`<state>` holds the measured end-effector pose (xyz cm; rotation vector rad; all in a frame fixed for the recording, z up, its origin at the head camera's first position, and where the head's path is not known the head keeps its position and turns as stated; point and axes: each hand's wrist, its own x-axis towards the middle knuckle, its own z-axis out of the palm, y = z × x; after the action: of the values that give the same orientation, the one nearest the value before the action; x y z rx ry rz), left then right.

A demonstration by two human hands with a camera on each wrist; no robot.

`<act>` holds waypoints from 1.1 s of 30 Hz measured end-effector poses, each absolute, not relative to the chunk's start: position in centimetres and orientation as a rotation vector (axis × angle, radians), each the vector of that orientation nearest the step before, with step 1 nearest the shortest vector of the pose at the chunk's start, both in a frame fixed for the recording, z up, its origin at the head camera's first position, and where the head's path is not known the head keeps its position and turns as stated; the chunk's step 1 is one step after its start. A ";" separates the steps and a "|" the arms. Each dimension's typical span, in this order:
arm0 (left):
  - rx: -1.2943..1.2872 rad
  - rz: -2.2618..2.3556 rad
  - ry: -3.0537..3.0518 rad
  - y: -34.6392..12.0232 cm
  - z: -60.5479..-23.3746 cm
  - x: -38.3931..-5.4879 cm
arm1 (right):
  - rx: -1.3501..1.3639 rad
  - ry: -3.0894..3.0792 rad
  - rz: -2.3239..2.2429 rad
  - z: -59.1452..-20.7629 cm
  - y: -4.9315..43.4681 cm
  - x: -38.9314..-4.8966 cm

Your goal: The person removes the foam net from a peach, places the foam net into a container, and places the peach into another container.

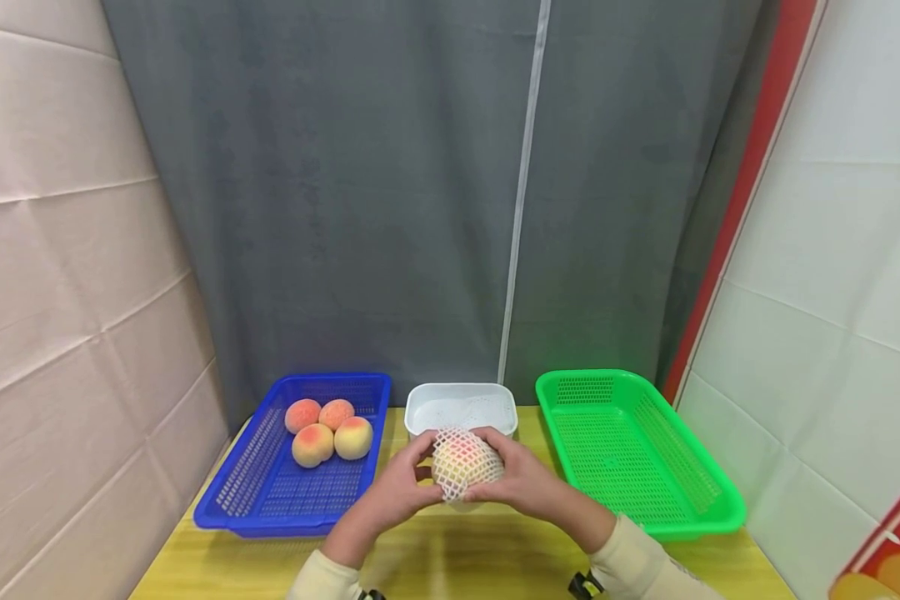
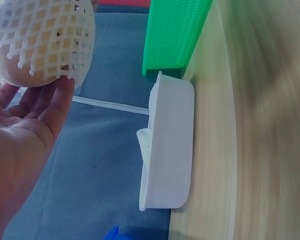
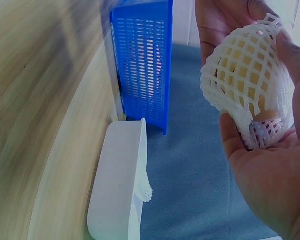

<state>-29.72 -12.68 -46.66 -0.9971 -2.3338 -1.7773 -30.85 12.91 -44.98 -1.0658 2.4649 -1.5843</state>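
Observation:
A yellow and pink peach (image 1: 459, 451) sits inside a white foam net sleeve (image 3: 240, 75), held up between both hands above the front of the table. My left hand (image 1: 401, 485) grips it from the left, fingertips at the sleeve's edge. From the other side my right hand (image 1: 528, 482) holds the netted fruit with thumb and fingers. In the left wrist view, part of the peach's smooth skin (image 2: 15, 65) shows below the net's edge. Just beyond the hands stands a white plastic box (image 2: 172, 145), with white netting (image 2: 146, 142) poking over its rim.
At left a blue basket (image 1: 270, 521) contains several peaches (image 1: 313, 445), grouped toward its back. On the right lies a green basket (image 1: 690, 531) with no fruit in it. All stand on a wood-grain table (image 1: 450, 567), with a grey curtain (image 1: 345, 208) behind.

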 end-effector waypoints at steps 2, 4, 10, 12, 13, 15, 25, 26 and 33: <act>-1.003 -1.768 -2.327 -12.8 -46.7 -29.7 | -1.069 2.472 -1.576 -45.0 12.9 -30.9; -1.004 -1.753 -2.325 -12.9 -46.7 -29.6 | -1.080 2.468 -1.581 -45.1 13.0 -30.9; -0.938 -1.730 -2.352 -13.3 -46.7 -29.4 | -1.142 2.525 -1.616 -45.4 13.4 -31.1; -0.920 -1.732 -2.360 -13.5 -46.8 -29.4 | -1.162 2.557 -1.617 -45.4 13.5 -31.1; -0.912 -1.728 -2.366 -13.5 -46.9 -29.5 | -1.169 2.558 -1.620 -45.4 13.6 -31.2; -0.905 -1.728 -2.372 -13.6 -46.9 -29.5 | -1.174 2.551 -1.620 -45.3 13.7 -31.2; -0.882 -1.648 -2.408 -13.9 -47.1 -29.6 | -1.224 2.636 -1.406 -44.4 14.0 -31.4; -0.880 -1.647 -2.411 -13.9 -47.1 -29.6 | -1.243 2.659 -1.369 -44.3 14.0 -31.4; -0.872 -1.665 -2.431 -13.9 -47.1 -29.5 | -1.342 2.767 -1.218 -43.9 14.2 -31.7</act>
<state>-29.53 -13.94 -47.10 -0.8723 -2.4313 -1.6648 -31.75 14.17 -43.95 -1.3422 2.7665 -1.2180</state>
